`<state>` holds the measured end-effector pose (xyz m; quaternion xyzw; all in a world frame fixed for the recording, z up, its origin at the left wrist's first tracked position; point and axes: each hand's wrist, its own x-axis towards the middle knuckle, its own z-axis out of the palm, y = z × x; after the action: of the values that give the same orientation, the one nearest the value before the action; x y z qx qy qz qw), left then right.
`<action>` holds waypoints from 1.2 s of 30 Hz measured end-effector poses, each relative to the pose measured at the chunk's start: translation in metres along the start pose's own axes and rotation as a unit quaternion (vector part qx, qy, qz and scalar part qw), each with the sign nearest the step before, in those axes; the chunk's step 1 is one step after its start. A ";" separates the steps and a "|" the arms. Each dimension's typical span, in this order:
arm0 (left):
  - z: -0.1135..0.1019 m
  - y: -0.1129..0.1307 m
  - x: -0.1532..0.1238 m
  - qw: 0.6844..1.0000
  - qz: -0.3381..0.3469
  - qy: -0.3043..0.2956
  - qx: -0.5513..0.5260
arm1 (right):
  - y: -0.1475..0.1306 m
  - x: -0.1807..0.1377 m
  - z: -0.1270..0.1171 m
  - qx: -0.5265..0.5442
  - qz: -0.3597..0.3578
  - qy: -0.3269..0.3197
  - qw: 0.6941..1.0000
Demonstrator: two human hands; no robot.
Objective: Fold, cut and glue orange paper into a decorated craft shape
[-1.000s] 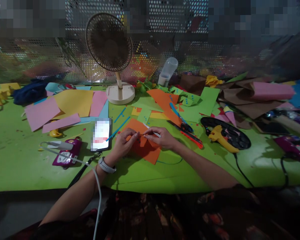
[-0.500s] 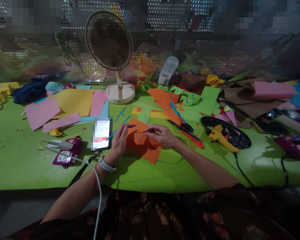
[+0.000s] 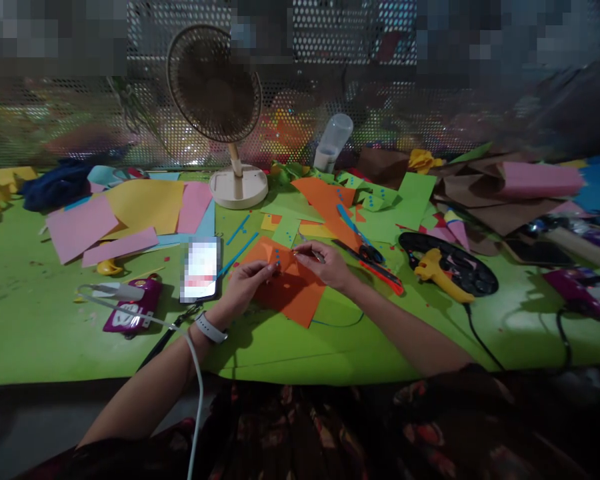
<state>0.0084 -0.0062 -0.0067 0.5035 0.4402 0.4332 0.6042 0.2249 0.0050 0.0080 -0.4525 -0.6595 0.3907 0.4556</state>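
With twelve o'clock pointing away from the person, the left hand [image 3: 246,285] is pinching a blue-dotted orange paper piece [image 3: 274,253] between thumb and forefinger. That piece is sitting at one to two o'clock from the left hand and nine o'clock from the right hand [image 3: 296,253], whose fingertips are staying just apart from it. The left is thus being the nearer hand, indeed the touching one. The blue dots are running in a row roughly from twelve to six; the piece's own long axis I am not managing to tell. The right hand's fingers are bunching together and seem to be gripping a slim stick-like tool [image 3: 303,238], though anything at its tip is looking too small to make out. Beneath both hands an orange paper sheet [image 3: 297,303] is lying flat, reaching towards five o'clock. Blue paper strips [image 3: 239,256] are lying at twelve o'clock from the left hand, while a red-handled cutter [image 3: 384,279] is resting at three to four o'clock from the right
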 end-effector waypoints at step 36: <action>-0.010 0.004 0.009 0.983 0.013 0.147 -0.105 | -0.010 -0.032 -0.145 -0.476 0.154 0.020 0.866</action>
<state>0.0008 0.0056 -0.0051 0.3736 0.4696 0.5544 0.5766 0.3664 -0.0130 0.0495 -0.7182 -0.6778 0.0856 0.1322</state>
